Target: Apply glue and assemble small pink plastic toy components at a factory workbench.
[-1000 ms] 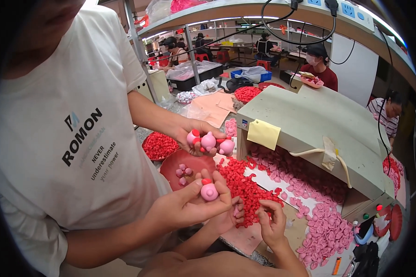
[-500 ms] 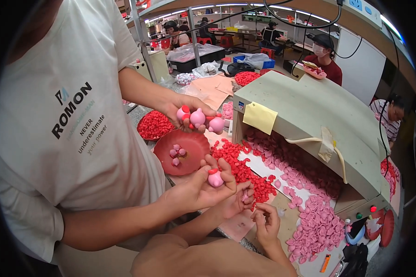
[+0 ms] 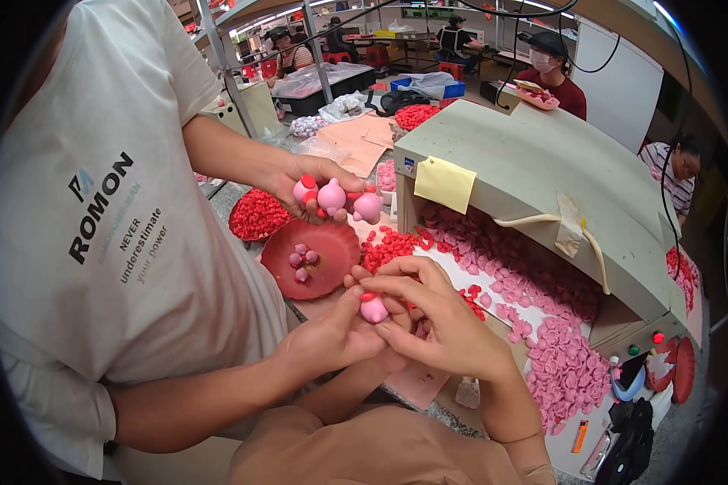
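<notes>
A pink ball-shaped toy part with a red piece on it [image 3: 373, 309] sits in the fingertips of a co-worker in a white T-shirt. My right hand [image 3: 441, 327] reaches over from the right, thumb and fingers closed about that part, alongside the co-worker's fingers. Behind the co-worker's hand is my left hand [image 3: 395, 361], its fingers mostly hidden; a bit of pink shows beside it. The co-worker's other hand [image 3: 319, 174] holds several similar parts, among them a pink ball [image 3: 332, 197], above a red dish [image 3: 277, 257] with several small pink balls.
Loose red pieces [image 3: 390, 249] and a heap of pink, petal-like pieces [image 3: 568, 368] lie on the bench. A grey-green hooded machine [image 3: 534, 170] stands at the right, pink and red pieces under its opening. An orange lighter [image 3: 580, 436] lies near the front right. Other people sit farther back.
My right hand has moved up and left to the pink part in the co-worker's fingers. My left hand is now more covered. The whole view has shifted slightly.
</notes>
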`<state>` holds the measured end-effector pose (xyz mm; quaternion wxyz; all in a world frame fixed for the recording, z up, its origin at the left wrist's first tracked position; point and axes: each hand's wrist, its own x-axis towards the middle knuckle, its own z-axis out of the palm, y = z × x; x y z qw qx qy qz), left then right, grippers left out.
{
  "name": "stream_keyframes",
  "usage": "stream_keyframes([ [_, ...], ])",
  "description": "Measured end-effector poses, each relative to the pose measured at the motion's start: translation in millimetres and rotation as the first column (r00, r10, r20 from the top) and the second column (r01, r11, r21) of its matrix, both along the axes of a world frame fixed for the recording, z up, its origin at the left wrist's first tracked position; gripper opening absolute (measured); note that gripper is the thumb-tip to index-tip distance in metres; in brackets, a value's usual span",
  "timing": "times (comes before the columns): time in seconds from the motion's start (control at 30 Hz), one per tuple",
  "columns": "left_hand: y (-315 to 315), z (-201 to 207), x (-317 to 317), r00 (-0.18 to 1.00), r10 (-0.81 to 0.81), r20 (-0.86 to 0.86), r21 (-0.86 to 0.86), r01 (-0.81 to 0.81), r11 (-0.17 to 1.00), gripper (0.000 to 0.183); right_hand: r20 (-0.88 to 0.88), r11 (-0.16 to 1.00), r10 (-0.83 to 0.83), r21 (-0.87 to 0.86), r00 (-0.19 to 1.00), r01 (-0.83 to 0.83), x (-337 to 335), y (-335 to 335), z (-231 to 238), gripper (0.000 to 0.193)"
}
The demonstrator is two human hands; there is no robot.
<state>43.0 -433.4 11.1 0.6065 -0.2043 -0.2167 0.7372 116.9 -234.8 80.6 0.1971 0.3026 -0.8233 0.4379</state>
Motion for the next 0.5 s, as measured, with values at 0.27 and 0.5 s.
stream_keyframes([
  [0.27, 6.3, 50.5, 16.7, 0.624, -0.295, 0.724, 0.350, 0.036, 0.936, 0.044, 0.183, 0.991, -0.006, 0.131, 0.983, -0.019, -9.8, -7.7, 11.7, 0.046],
  [0.5, 20.4, 71.3, 24.4, 0.701, -0.250, 0.668, 0.259, 0.096, 0.961, 0.025, -0.059, 0.920, -0.113, -0.382, 0.992, 0.082, 11.7, 0.8, -35.1, 0.038],
])
